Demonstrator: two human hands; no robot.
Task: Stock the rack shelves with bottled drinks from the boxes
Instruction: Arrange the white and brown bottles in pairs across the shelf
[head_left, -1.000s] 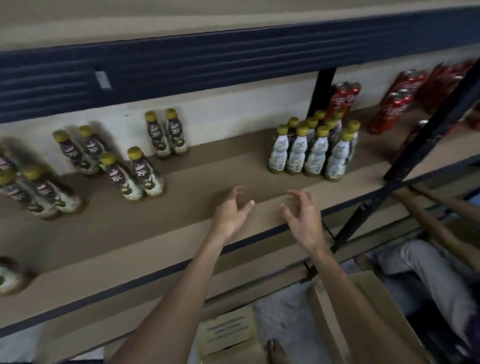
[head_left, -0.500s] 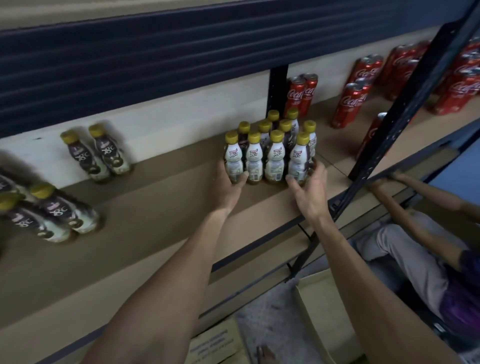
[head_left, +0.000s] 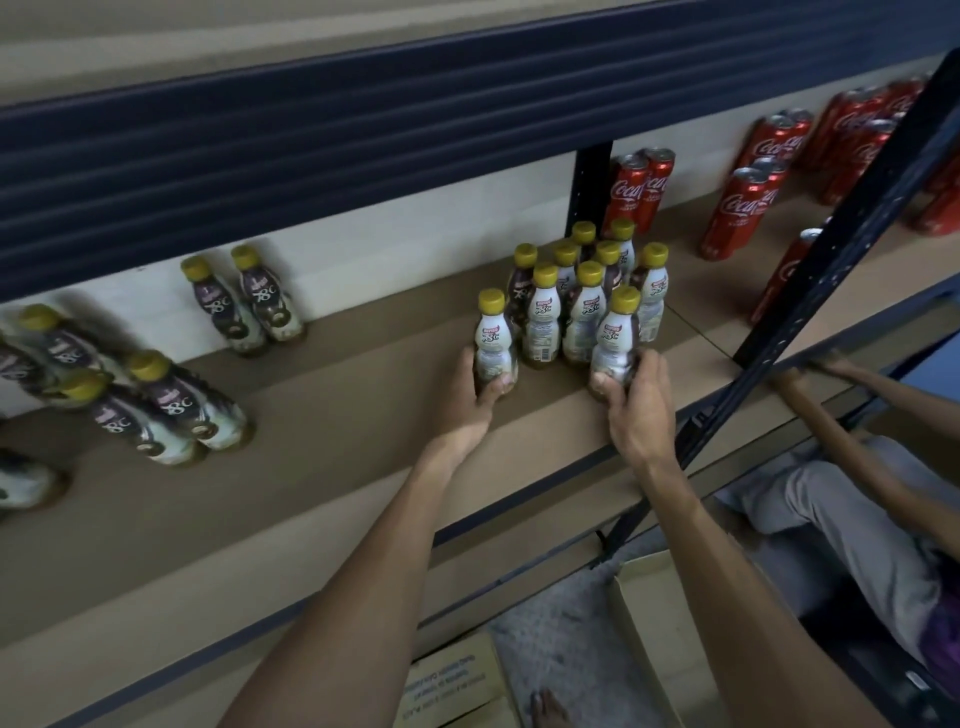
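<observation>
A cluster of several yellow-capped drink bottles stands on the brown rack shelf. My left hand grips the cluster's front left bottle around its base. At the front right, my right hand grips another bottle the same way. Both bottles stand upright, slightly in front of the rest. More of the same bottles stand in pairs further left: one pair by the back wall, others near the left edge.
Red cola cans stand on the shelf to the right, behind a dark diagonal rack post. Another person's arm and legs reach in at the right. Cardboard boxes sit on the floor below. A blue beam runs overhead.
My hands reached forward to the bottle cluster and closed around its two front corner bottles, which now stand a little forward of the rest. The view shifted right.
</observation>
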